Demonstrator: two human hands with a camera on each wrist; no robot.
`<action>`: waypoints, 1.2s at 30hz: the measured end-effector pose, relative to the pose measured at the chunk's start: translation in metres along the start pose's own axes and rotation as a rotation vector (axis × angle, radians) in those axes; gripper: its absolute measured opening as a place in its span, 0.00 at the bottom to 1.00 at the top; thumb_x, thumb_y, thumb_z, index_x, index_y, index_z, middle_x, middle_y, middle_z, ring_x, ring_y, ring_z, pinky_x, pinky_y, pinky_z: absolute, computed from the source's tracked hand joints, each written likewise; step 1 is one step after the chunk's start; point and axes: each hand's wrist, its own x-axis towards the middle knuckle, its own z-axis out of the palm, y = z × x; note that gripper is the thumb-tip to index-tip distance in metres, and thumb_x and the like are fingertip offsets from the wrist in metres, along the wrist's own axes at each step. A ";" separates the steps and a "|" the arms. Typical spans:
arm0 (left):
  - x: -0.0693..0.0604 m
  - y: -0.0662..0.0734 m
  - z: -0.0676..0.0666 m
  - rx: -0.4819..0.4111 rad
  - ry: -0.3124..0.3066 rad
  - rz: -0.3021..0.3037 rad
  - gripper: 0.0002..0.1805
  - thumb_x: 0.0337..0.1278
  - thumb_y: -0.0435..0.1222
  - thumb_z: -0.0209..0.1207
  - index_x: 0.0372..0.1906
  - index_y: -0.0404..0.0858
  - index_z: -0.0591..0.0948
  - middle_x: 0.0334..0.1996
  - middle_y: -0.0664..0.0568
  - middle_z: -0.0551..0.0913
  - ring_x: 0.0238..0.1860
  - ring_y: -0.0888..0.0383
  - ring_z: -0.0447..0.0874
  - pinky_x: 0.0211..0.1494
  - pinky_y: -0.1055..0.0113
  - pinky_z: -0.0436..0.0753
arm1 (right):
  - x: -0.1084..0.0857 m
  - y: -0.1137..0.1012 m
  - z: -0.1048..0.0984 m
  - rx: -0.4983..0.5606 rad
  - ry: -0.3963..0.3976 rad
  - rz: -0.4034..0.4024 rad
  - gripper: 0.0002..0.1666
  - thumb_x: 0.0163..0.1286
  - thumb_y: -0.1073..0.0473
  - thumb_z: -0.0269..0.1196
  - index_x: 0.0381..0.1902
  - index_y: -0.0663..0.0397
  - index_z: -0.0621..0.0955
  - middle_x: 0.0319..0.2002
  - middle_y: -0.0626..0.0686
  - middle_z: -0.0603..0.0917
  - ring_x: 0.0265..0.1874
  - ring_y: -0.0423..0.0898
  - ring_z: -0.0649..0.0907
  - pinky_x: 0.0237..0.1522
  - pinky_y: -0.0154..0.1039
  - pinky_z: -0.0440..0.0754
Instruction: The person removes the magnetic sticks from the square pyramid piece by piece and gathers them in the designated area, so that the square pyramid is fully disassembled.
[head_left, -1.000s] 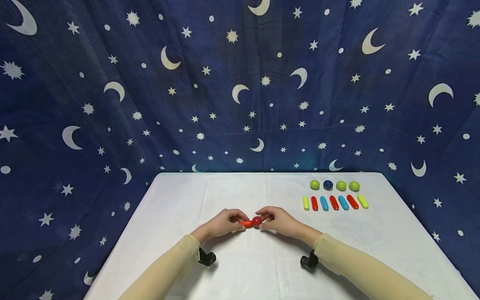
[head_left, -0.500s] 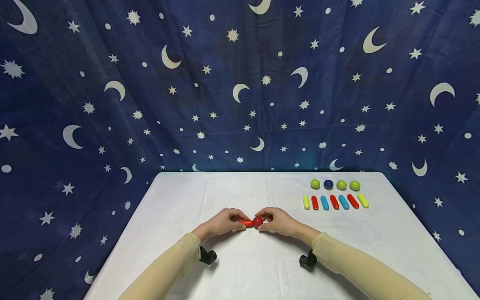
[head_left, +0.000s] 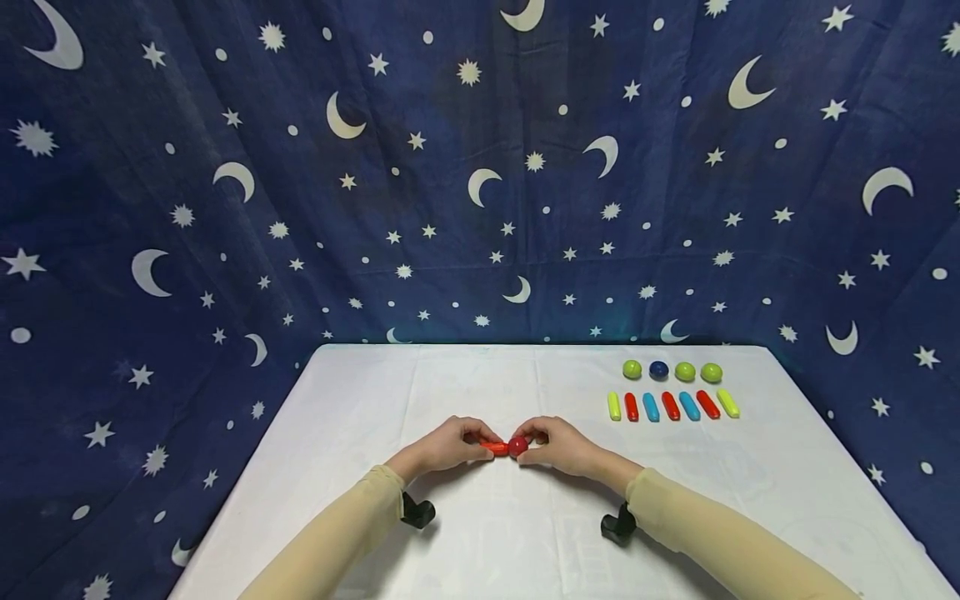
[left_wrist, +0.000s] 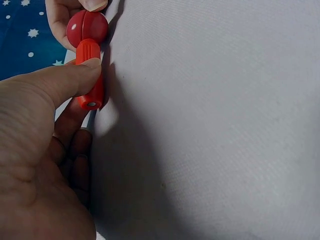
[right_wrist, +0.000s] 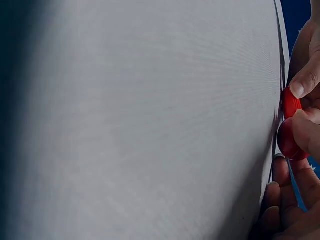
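My left hand [head_left: 447, 444] pinches a red-orange toy rod [head_left: 496, 448] between thumb and fingers. In the left wrist view, the rod [left_wrist: 89, 50] shows grooves along its side and a small silvery spot on its near end. Against its far end sits a glossy red ball [left_wrist: 87, 28] with a seam across it. My right hand [head_left: 561, 447] pinches that ball, its thumb over part of it in the right wrist view. Rod and ball touch end to end, just above or on the table; I cannot tell which.
On the white-covered table [head_left: 360, 400], at the back right, lie several green balls [head_left: 685, 372] and a dark blue ball [head_left: 658, 371] in a row. In front of them is a row of yellow, red and blue rods [head_left: 671, 406]. A starry blue curtain [head_left: 420, 275] hangs behind.
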 end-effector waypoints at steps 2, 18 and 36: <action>0.001 0.000 0.000 0.022 -0.004 0.006 0.11 0.61 0.35 0.70 0.48 0.47 0.89 0.37 0.60 0.85 0.37 0.62 0.75 0.43 0.68 0.74 | -0.001 0.001 -0.001 0.028 -0.005 0.000 0.16 0.64 0.54 0.75 0.47 0.46 0.85 0.39 0.45 0.83 0.41 0.47 0.77 0.45 0.43 0.73; 0.001 -0.002 0.001 0.078 -0.003 0.012 0.11 0.62 0.36 0.70 0.48 0.49 0.89 0.42 0.63 0.85 0.44 0.61 0.78 0.51 0.63 0.75 | -0.034 -0.003 -0.063 0.139 0.175 0.071 0.25 0.65 0.51 0.74 0.58 0.50 0.83 0.46 0.51 0.85 0.47 0.51 0.80 0.39 0.48 0.80; -0.001 0.001 -0.001 0.092 -0.006 0.007 0.10 0.63 0.38 0.69 0.48 0.51 0.88 0.45 0.64 0.84 0.47 0.59 0.77 0.54 0.60 0.74 | -0.116 0.098 -0.223 0.068 0.763 0.479 0.47 0.75 0.35 0.57 0.77 0.63 0.64 0.65 0.66 0.71 0.56 0.58 0.72 0.47 0.46 0.74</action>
